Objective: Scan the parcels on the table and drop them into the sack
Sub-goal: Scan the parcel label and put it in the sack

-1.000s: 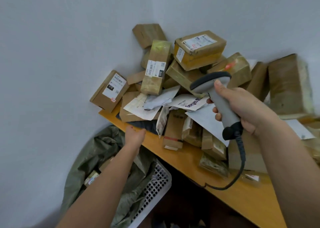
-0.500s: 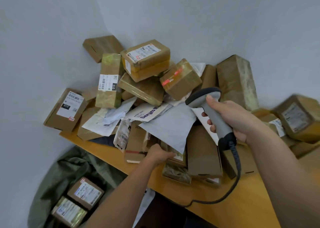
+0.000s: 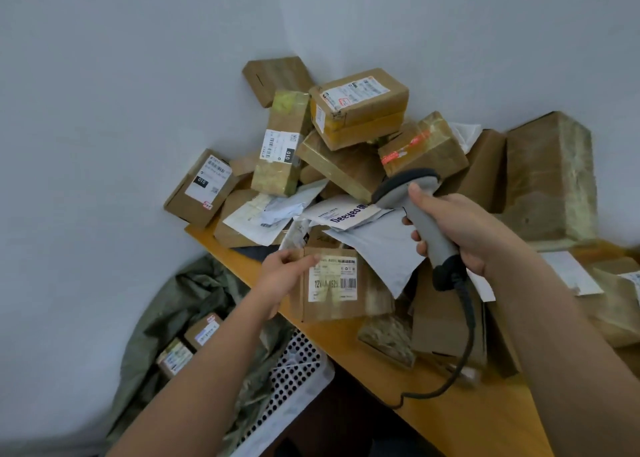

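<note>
Near left, below the table edge, the green sack [image 3: 194, 304] sits open with two parcels already inside. Left hand [image 3: 282, 276] pinches the top-left corner of a flat brown parcel [image 3: 332, 283], label facing up, at the near edge of the table [image 3: 450, 411]. Right hand [image 3: 460, 228] grips the scanner [image 3: 420, 210], head aimed slightly beyond the label. My take: tilt the barcode toward the scanner, hold steady, confirm the read, then swing left to drop. Far pile [image 3: 353, 137] looks loosely stacked; avoid nudging it.

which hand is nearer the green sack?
Left. The left hand holds a box just above the green sack; the right hand grips the scanner over the pile.
</note>
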Tool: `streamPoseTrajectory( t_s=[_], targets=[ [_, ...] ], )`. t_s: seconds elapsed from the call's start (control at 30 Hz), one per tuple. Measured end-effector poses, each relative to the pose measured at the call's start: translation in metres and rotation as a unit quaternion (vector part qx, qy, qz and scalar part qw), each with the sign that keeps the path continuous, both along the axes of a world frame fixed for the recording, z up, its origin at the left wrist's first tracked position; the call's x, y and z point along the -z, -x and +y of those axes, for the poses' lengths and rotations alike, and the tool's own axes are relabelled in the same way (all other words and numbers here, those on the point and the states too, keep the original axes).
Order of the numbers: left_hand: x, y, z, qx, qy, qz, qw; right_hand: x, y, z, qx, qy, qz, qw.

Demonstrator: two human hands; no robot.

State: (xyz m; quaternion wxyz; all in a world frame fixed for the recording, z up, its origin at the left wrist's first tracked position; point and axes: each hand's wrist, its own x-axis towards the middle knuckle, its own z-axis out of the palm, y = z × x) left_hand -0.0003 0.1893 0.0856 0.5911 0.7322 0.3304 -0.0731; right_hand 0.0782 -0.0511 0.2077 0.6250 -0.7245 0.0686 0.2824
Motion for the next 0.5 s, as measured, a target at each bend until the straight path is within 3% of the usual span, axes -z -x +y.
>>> streamPoseTrajectory(
  t_s=[0.23,0.33,0.5],
  targets=[
    [-0.016,0.037,0.074,-0.075,0.051,-0.018,0.996,-0.001,0.022,0.056,-0.008,-0.015,-0.011,1.0],
    [-0.016,0.053,0.102,-0.125,0.126,-0.045,0.983,0.001,0.036,0.082,0.005,-0.029,-0.013,0.999],
    [-0.02,0.071,0.137,-0.205,0.295,-0.083,0.93,0.001,0.057,0.122,0.042,-0.058,-0.012,0.997]
  ],
)
